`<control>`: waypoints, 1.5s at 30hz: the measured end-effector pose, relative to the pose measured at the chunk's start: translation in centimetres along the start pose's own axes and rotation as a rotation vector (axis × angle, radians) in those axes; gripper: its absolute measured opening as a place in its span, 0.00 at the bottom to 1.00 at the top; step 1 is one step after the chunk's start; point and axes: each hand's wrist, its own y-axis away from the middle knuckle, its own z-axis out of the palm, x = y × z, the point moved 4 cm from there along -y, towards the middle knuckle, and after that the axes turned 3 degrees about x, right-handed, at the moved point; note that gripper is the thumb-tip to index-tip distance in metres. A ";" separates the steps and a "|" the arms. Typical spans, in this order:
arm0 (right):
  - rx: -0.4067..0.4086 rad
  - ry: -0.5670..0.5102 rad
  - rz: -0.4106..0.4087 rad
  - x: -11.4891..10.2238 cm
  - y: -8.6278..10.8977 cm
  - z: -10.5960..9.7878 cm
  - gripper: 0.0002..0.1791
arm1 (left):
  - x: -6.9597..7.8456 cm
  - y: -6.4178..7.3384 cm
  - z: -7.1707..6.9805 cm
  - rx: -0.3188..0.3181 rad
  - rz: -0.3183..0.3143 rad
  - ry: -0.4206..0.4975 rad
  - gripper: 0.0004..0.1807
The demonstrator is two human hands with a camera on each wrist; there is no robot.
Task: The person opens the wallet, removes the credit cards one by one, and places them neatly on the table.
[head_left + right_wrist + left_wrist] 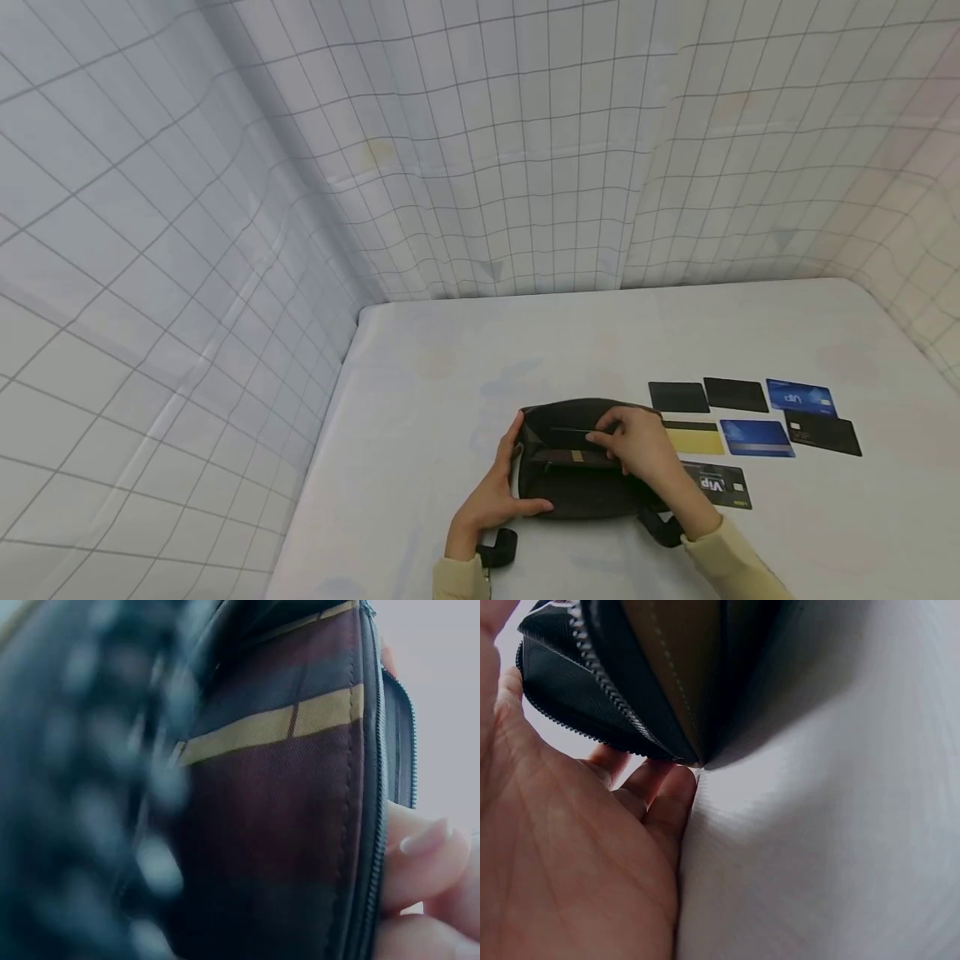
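Note:
A black zip wallet (585, 498) lies spread open on the white table. My left hand (497, 498) grips its left end, the thumb on the near edge and the fingers along the far side. In the left wrist view, the fingertips (676, 787) touch the zipped rim. My right hand (637, 442) reaches inside, thumb and forefinger together on what looks like a card's thin edge (568, 430); most of it is hidden. In the right wrist view, a zipped divider with striped lining (262, 802) stands beside my right fingers (427, 862).
Several cards lie right of the wallet: black cards (678, 397), a blue card (757, 438), a blue Vip card (798, 397), a yellow striped card (693, 440) and a dark Vip card (723, 485) partly behind my right hand. Checked white curtains (495, 167) surround the table (420, 375).

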 end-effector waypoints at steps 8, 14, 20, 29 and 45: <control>0.029 0.022 -0.016 -0.3 0.2 0.2 0.07 | -0.1 -0.1 0.0 0.012 0.022 -0.009 0.68; 0.023 0.030 -0.021 -0.1 0.2 0.4 0.08 | -0.1 -0.1 0.0 0.007 0.042 -0.021 0.68; 0.039 0.004 -0.047 0.1 0.4 0.5 0.07 | -0.4 0.0 0.1 0.002 0.021 -0.021 0.66; 0.033 -0.017 -0.067 0.4 0.3 0.6 0.05 | -0.4 0.0 0.1 0.005 0.018 -0.022 0.66; -0.001 0.006 -0.053 0.3 0.5 0.7 0.06 | -0.3 0.0 0.1 -0.001 -0.003 -0.022 0.67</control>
